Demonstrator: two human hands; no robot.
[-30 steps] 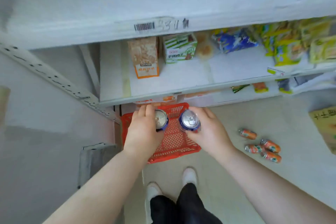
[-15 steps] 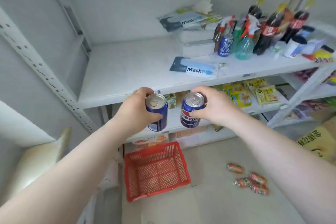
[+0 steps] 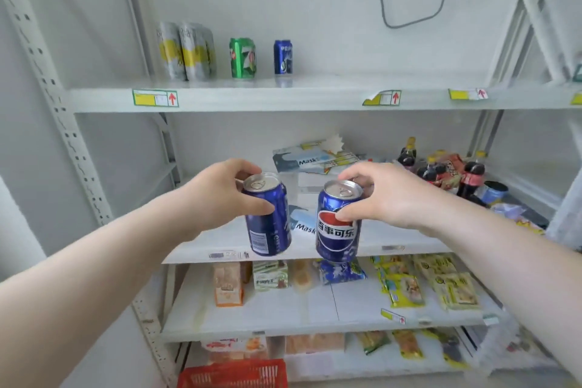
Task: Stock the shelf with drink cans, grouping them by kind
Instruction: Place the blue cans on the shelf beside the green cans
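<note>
- Fingers (image 3: pixel 248 168) of the left hand (image 3: pixel 217 198) wrap the upper wall of a blue can (image 3: pixel 269 220). The thumb is across its front and the can is tilted slightly, barcode side out.
- Right hand (image 3: pixel 390 198) pinches a second blue cola can (image 3: pixel 338 227) at the rim and upper side. This can is upright with its logo facing the camera.
- Both cans are mid-frame, held in the air in front of the middle shelf (image 3: pixel 409 247) edge, near each other but apart.
- Change: a second ago both cans were low, just over the red basket (image 3: pixel 233 373). Now they are lifted well clear of it, the basket has dropped to the bottom edge of the frame, and the view has tipped up to take in the top shelf (image 3: pixel 283 101).
- Reading: pickup is done and the carry is under way. The likely target is beside the lone blue can on top (image 3: pixel 282 57), which is the same kind.
- Upper left of the frame already holds pale yellow cans (image 3: pixel 185 50), then a green can (image 3: pixel 242 58), then the blue one, each group set apart.
- Room: the top shelf is bare to the right of the blue can, so there is plenty of space.
- Edges: both cans must rise above the top shelf's front lip before going in. Keep off the green can at left.
</note>
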